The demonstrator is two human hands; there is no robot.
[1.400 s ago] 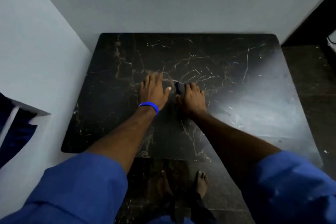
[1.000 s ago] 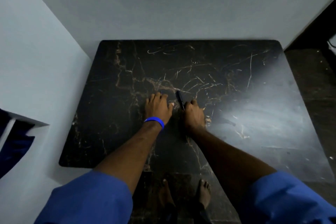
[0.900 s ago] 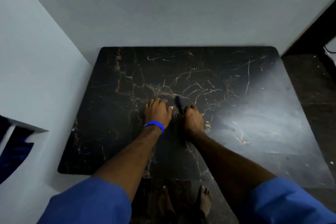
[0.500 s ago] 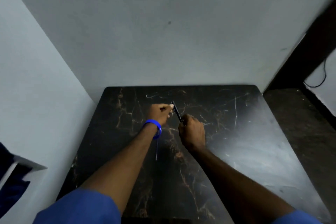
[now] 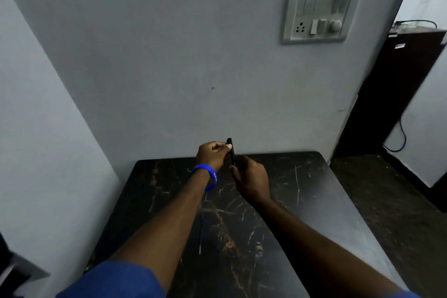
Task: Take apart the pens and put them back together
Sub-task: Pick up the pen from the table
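- Your left hand pinched the upright black pen near its top.
- Your right hand gripped its lower end, apparently, above the marble table.
- A switchboard hung on the wall behind.

Black pen, slim, near upright, raised above the counter's far edge. Top pinched by left-hand fingers; lower end hidden in right hand. Appears in one piece.

Pen lifted off the counter

Both hands, flat on the counter before, now hold the pen upright: left hand at top, right hand below.
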